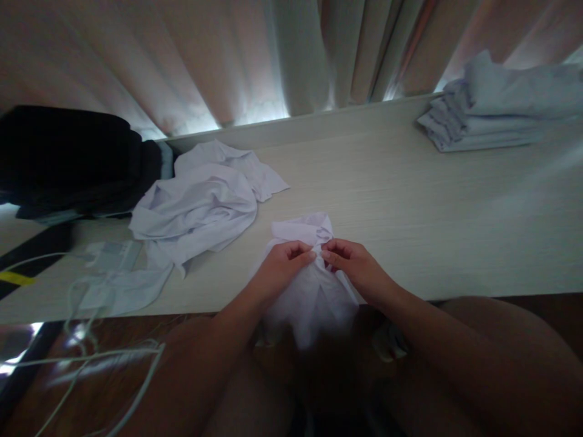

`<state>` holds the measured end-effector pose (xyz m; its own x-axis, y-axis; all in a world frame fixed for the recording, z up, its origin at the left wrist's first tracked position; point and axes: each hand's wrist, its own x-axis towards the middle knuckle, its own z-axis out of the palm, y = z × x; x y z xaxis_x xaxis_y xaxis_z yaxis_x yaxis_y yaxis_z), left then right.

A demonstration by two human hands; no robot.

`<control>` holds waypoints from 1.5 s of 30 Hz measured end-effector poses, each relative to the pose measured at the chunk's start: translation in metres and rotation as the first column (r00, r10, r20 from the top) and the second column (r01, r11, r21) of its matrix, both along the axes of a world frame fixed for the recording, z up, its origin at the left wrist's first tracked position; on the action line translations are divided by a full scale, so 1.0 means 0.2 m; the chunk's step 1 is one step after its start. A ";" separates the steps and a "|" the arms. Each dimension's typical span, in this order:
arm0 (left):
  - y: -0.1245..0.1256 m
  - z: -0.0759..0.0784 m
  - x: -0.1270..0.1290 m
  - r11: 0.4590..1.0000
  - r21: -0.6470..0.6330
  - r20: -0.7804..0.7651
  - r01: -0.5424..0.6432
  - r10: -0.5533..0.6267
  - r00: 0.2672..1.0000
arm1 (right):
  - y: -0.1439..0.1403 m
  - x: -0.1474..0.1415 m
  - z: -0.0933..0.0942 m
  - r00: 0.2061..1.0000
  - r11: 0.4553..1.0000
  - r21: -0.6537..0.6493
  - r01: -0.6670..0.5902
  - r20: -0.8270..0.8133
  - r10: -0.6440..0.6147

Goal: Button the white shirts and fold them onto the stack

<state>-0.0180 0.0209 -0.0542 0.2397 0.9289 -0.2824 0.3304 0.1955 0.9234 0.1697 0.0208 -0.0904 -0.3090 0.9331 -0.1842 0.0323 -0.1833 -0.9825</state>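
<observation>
A white shirt (314,291) lies over the near edge of the pale wooden table (410,206), its collar toward the far side and its lower part hanging off toward me. My left hand (285,264) and my right hand (353,264) meet at the shirt's front just below the collar. Both pinch the cloth there with fingertips close together.
A crumpled white shirt (204,200) lies to the left. A stack of folded white clothes (496,115) sits at the far right. A black bag (68,158) is at the far left, with a white charger and cables (109,261) near the left edge. Curtains (273,54) hang behind.
</observation>
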 end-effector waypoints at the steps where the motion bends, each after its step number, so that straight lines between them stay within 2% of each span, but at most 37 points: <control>1: 0.00 0.00 0.00 1.000 -0.017 0.023 -0.011 0.011 1.000 | 0.00 0.00 0.00 1.000 1.000 -0.014 0.001 -0.024 -0.001; 6: -0.01 0.00 0.00 0.996 -0.073 0.113 -0.048 0.056 0.992 | -0.01 -0.01 0.02 0.999 1.000 -0.011 0.006 -0.044 -0.006; 15: -0.01 0.00 -0.01 0.991 -0.096 0.130 -0.095 0.107 0.986 | 0.00 0.01 0.02 0.992 0.993 0.121 -0.006 0.129 -0.010; 20: -0.01 0.01 -0.01 0.992 -0.098 0.108 -0.078 0.088 0.990 | 0.00 0.01 0.03 0.992 0.996 0.081 -0.025 0.123 0.015; 26: -0.02 0.01 0.00 0.991 -0.071 0.080 -0.112 0.118 0.990 | 0.00 0.01 0.03 0.993 0.996 0.081 -0.026 0.117 0.017; 32: -0.01 0.01 -0.01 0.989 -0.069 0.120 -0.132 0.140 0.983 | -0.01 0.00 0.03 0.997 0.997 0.074 0.008 0.073 -0.013; 38: 0.00 0.01 -0.02 0.984 -0.052 0.141 -0.172 0.178 0.974 | -0.03 -0.01 0.04 0.968 0.981 0.155 -0.119 0.240 0.080; 42: 0.00 -0.02 -0.02 0.983 -0.060 0.189 -0.176 0.184 0.965 | -0.02 0.00 0.04 0.965 0.979 0.187 -0.077 0.261 0.026; 45: 0.01 -0.02 -0.03 0.981 -0.032 0.169 -0.189 0.192 0.967 | -0.01 0.00 0.05 0.961 0.975 0.213 -0.061 0.278 0.000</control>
